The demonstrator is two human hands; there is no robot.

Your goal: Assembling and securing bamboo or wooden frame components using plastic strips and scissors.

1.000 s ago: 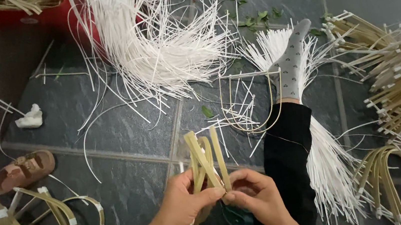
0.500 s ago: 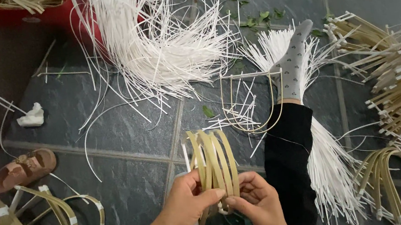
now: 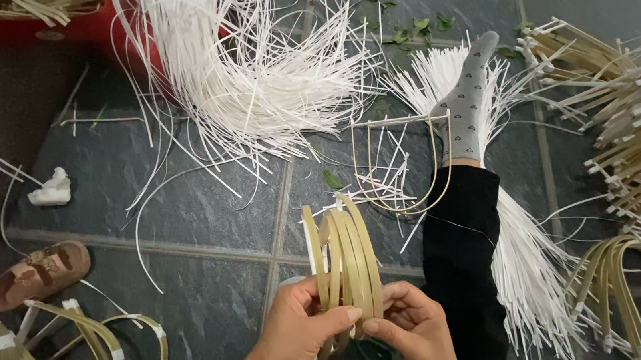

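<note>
- Heap of white strips [image 3: 242, 60] across dark tiled floor [image 3: 203, 209], upper middle.
- Outstretched leg in black, grey sock [image 3: 469, 103], right of centre.
- Bundle of bent tan strips [image 3: 343, 259], upright, low centre.
- Left hand [image 3: 298, 339] pinching bundle's base, thumb across.
- Right hand [image 3: 414, 330] fingers pressed against base.
- Brown sandal [image 3: 37, 272], far left.

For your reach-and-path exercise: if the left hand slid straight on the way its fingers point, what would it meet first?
The left hand points right, fingers wrapped round the bundle of bent bamboo strips. Straight on, it would first meet the right hand, which pinches the same bundle from the other side. Depth is unclear, but they look almost touching.
</note>
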